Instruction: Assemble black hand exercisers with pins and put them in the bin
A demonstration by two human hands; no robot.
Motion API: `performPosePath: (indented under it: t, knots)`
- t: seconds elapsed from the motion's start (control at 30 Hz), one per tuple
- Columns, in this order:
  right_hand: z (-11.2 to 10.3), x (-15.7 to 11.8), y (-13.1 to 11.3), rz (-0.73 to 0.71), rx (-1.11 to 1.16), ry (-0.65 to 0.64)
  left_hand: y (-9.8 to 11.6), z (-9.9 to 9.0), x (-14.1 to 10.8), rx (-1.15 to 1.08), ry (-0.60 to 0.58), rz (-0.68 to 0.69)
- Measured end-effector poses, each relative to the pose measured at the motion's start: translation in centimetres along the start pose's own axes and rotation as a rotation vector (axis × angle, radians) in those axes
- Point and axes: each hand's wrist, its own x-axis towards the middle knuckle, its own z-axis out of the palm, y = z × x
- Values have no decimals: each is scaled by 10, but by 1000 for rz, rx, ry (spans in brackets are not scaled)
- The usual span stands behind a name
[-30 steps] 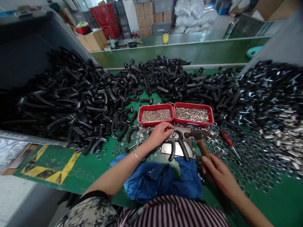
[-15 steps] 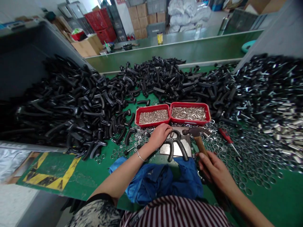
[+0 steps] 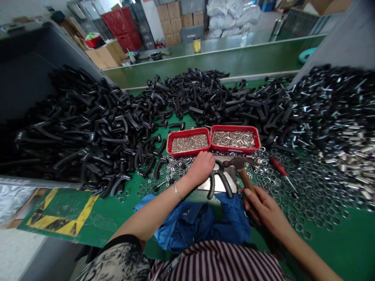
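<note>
My right hand (image 3: 265, 207) is wrapped round the wooden handle of a claw hammer (image 3: 246, 177). The hammer's head is beside the top of a black plier-shaped tool (image 3: 225, 183), which has two curved handles spread apart. That tool lies on a flat metal plate (image 3: 218, 186). Over its upper left side is my left hand (image 3: 202, 168), fingers curled and closed; whatever they pinch is hidden beneath them. A crumpled blue cloth (image 3: 190, 224) lies on the near side of the plate.
Two red trays (image 3: 189, 153) of small metal pins stand beyond the plate. Black curved handles (image 3: 96, 132) are heaped left and behind. Loose metal rings (image 3: 316, 203) and a red-handled screwdriver (image 3: 279, 167) lie right, before a pile of shiny metal cylinders (image 3: 359, 156).
My left hand has shifted slightly right, covering more of the black tool's upper part; its fingers are more curled. The hammer head has moved slightly left, closer to the tool.
</note>
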Motion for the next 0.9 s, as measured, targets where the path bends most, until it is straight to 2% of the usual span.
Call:
performPosePath:
  t: [0.1, 0.2, 0.3, 0.4, 0.47, 0.57, 0.63, 0.77, 0.83, 0.9]
  knots:
    - [-9, 1, -7, -16, -100, -6, -2, -1, 3, 30, -31, 52]
    - [-24, 5, -22, -79, -304, -14, 2, -6, -4, -32, -7, -74]
    - [-36, 7, -48, -177, -524, -30, 18, -12, -24, -117, 76, -153]
    - [-36, 15, -73, -321, -662, 50, 38, -15, -46, -158, 82, -74]
    - [-31, 26, -81, -364, -775, 81, 47, -15, -55, -159, 50, -30]
    - [-25, 49, -84, -322, -934, -46, 50, -14, -58, -157, 15, -33]
    - [-23, 60, -84, -332, -930, -128, 49, -14, -55, -165, 10, -36]
    - [-25, 69, -84, -364, -964, -38, 48, -16, -52, -191, 25, -44]
    - [-27, 66, -83, -335, -1009, -58, 50, -20, -55, -216, 38, -78]
    - [-29, 56, -76, -329, -951, -103, 53, -25, -61, -229, 50, -171]
